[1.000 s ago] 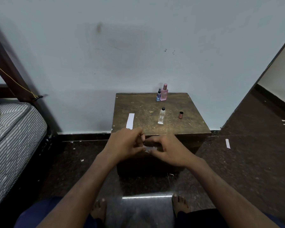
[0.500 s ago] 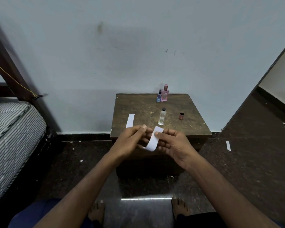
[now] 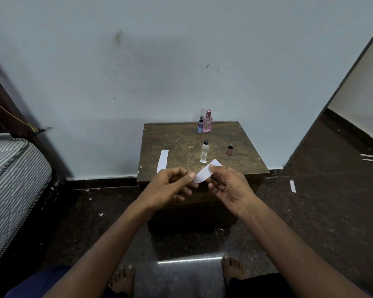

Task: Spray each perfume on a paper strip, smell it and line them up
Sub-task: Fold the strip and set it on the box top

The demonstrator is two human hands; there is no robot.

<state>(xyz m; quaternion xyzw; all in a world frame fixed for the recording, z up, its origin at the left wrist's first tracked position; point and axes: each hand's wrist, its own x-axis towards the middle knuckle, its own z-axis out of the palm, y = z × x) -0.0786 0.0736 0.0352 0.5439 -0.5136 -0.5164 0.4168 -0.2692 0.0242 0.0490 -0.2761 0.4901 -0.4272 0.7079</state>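
Note:
A white paper strip (image 3: pixel 204 174) curves between my two hands in front of the wooden table's (image 3: pixel 241 143) near edge. My left hand (image 3: pixel 170 187) pinches its lower end and my right hand (image 3: pixel 228 186) pinches its upper end with the thumb on top. Just beyond the strip, an uncapped clear perfume bottle (image 3: pixel 204 152) stands on the table. Its copper cap (image 3: pixel 230 150) stands to the right. A small blue bottle (image 3: pixel 200 125) and a pink bottle (image 3: pixel 207 122) stand together at the table's back edge. Another paper strip (image 3: pixel 163 161) lies flat on the table's left side.
A bed with a striped mattress (image 3: pixel 13 175) stands at the left. Loose paper strips (image 3: pixel 292 186) lie on the dark floor to the right. My bare feet (image 3: pixel 123 280) rest on the floor below the table. A blue wall rises behind it.
The strip, bunched small between both hands a second ago, is now drawn out and curved. Both hands have moved slightly apart, the right one up and rightward.

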